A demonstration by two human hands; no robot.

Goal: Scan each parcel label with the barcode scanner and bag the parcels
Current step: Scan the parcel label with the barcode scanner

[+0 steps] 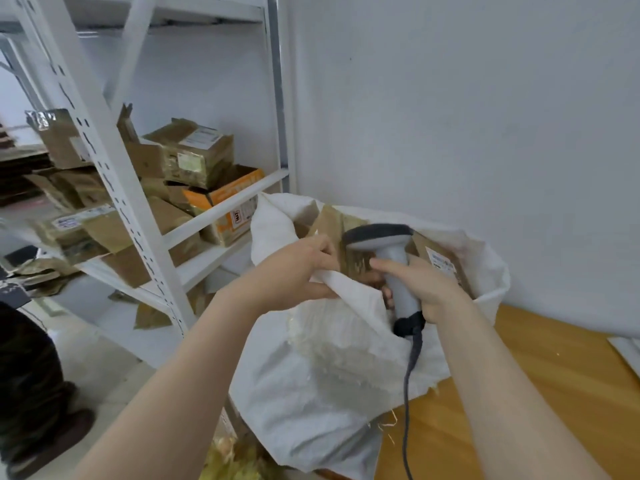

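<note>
A large white woven bag (pixel 329 368) stands on the wooden table's left end, its mouth open. Brown cardboard parcels (pixel 446 265) with white labels sit inside it. My left hand (pixel 298 271) grips the near rim of the bag, pulling the fabric up. My right hand (pixel 422 285) holds the grey barcode scanner (pixel 391 258) by its handle, over the bag's mouth, its dark head close to the parcels. The scanner's cable (pixel 410 393) hangs down over the bag's front.
A white metal shelf rack (pixel 114 188) at left holds several brown and orange parcels (pixel 197 157). More flattened cardboard lies on the floor under it. A person in dark clothes (pixel 31 375) stands at far left. The wooden table (pixel 554 375) runs right along a white wall.
</note>
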